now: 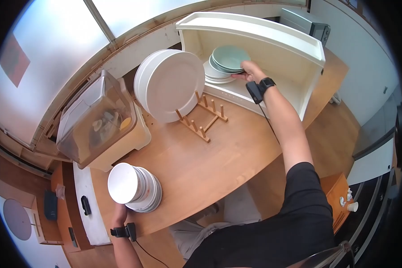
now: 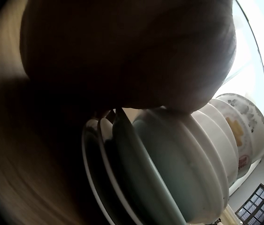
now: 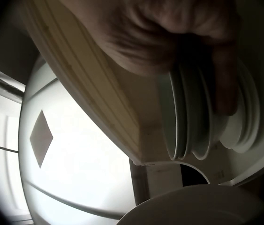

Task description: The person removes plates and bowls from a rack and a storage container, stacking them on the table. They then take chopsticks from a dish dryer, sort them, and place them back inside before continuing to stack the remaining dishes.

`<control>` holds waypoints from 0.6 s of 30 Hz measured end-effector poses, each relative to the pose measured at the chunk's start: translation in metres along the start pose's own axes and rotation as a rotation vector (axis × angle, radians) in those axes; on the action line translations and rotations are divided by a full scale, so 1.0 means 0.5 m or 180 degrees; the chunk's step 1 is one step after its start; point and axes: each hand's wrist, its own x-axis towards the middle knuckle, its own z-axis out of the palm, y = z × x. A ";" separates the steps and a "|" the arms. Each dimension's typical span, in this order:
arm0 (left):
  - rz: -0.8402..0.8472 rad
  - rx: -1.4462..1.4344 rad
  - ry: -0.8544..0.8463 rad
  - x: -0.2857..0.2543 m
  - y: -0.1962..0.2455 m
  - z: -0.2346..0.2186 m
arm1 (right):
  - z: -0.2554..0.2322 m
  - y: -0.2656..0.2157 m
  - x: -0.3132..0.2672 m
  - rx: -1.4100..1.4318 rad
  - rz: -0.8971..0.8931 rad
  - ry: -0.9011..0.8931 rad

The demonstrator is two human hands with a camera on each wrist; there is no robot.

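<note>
My right hand pinches the rim of the stacked pale green bowls inside the white shelf unit. In the right wrist view a finger of the right hand reaches down beside the bowls, near the white dishes under them. My left hand lies against the near left side of a tall stack of bowls and plates on the table. Up close in the left wrist view, the left hand is dark over the dish rims; its fingers are hidden.
Large white plates stand upright by a wooden peg rack. A lidded clear bin is at the table's left back. The white shelf unit has a raised front lip. A small wooden stand is at the right.
</note>
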 end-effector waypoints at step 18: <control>0.0290 -0.0041 -0.0300 0.006 0.033 0.029 | 0.024 0.087 -0.638 -0.1047 0.1020 -0.1455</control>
